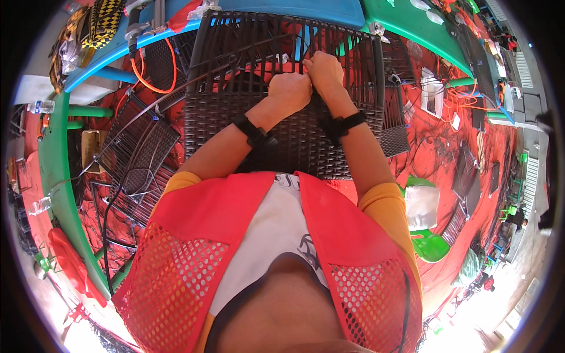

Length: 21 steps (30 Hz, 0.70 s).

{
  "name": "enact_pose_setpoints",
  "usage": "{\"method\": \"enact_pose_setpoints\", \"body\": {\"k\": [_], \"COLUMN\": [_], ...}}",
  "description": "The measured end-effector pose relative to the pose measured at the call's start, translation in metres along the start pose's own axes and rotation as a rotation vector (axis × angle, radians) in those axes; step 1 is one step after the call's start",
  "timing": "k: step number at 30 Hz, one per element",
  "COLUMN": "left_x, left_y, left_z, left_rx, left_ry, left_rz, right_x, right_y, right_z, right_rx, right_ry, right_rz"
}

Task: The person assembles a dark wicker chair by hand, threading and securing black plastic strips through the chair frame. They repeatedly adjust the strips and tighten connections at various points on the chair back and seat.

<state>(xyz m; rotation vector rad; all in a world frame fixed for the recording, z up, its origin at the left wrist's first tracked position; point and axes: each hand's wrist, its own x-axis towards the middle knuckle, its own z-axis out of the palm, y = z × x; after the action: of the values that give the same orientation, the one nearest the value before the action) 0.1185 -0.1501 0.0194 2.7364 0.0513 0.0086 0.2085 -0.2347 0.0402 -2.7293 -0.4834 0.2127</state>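
A dark brown woven plastic-rattan panel on a frame [282, 132] stands before me. Its near part is closely woven; its far part shows bare lengthwise strands with gaps. My left hand [291, 90] is closed in a fist at the border between the two parts. Just right of it and slightly farther, my right hand [325, 73] is closed too, nearly touching the left. Both seem to pinch a dark strand, largely hidden by the fingers. A long loose strand [163, 98] runs from the panel out to the left. Black bands circle both wrists.
Beyond the panel stand a blue table [300, 9] and a green table [415, 31]. A tool with an orange hose [175, 75] lies at the back left. Woven frames [137, 154] and loose strands cover the red floor. A green chair [430, 247] stands right.
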Motion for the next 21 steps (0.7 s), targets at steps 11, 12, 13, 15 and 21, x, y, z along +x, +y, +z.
{"method": "enact_pose_setpoints", "body": {"k": [11,12,13,15,21], "left_x": [0.015,0.015,0.014,0.015,0.017], "left_y": [-0.002,-0.001,-0.002,-0.007,-0.014], "left_z": [-0.021,-0.023,-0.025,-0.029,-0.030], "left_rx": [-1.061,-1.131,-1.175,-1.282,-1.312], "left_ry": [-0.385,-0.405,-0.412,-0.464,-0.535], "left_rz": [-0.473,-0.504,-0.511,-0.530,-0.516], "right_x": [-0.012,-0.009,-0.007,-0.002,0.004], "right_y": [0.028,0.030,0.032,0.033,0.023], "right_z": [-0.009,-0.011,-0.013,-0.016,-0.015], "right_rx": [0.505,0.538,0.572,0.573,0.231], "right_ry": [-0.160,-0.183,-0.206,-0.268,-0.243], "right_rz": [0.053,0.052,0.049,0.043,0.013]}}
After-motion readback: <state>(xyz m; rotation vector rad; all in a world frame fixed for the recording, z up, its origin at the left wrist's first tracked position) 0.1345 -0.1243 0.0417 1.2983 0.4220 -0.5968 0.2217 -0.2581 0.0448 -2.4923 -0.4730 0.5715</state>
